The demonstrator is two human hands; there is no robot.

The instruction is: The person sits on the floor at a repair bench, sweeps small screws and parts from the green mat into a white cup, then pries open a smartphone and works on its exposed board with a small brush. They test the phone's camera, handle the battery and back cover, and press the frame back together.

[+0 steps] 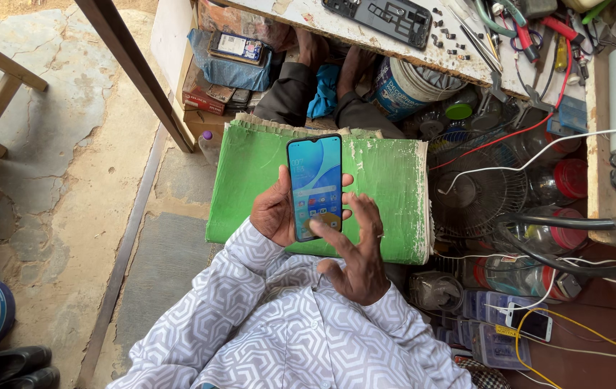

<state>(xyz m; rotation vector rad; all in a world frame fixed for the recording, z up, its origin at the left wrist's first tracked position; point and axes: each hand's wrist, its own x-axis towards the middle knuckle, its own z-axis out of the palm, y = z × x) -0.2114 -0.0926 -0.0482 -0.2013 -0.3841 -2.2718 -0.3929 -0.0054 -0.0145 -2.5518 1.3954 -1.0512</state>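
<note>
One smartphone [315, 186] with a lit screen stands upright over a green stool [387, 180]. The left hand [275, 212] grips it, fingers curled around its edges. The right hand [358, 248] is spread open, its forefinger touching the screen's lower part. A white phone [529, 321] lies near right.

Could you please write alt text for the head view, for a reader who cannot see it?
A left hand holds a lit smartphone upright while the right hand touches its lower screen with a finger. Beneath lies a green bundle, with a fan, jars and cables to the right.
</note>
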